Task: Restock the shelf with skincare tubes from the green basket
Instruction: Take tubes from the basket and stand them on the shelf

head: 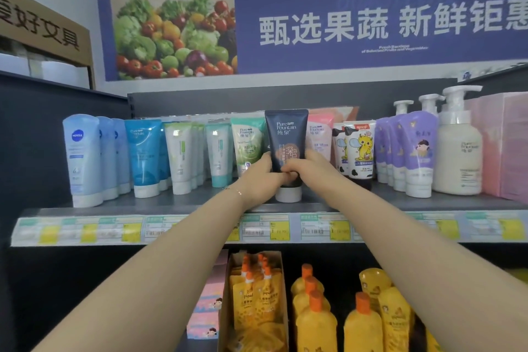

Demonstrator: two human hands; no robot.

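A dark navy skincare tube [286, 134] with a white cap stands upright, cap down, on the grey upper shelf [177, 204]. Both hands hold it at its lower half: my left hand [261, 177] grips its left side and my right hand [307, 167] curls round its front and right side. It stands between a green tube [248, 140] and a pink tube [319, 134]. The green basket is out of view.
Rows of tubes fill the shelf: pale blue Nivea tubes [83, 157] at far left, white-green tubes [181, 157], cartoon tubes [359, 148], purple tubes [417, 151] and pump bottles [458, 148] at right. Price labels [280, 227] line the shelf edge. Yellow bottles [315, 320] stand below.
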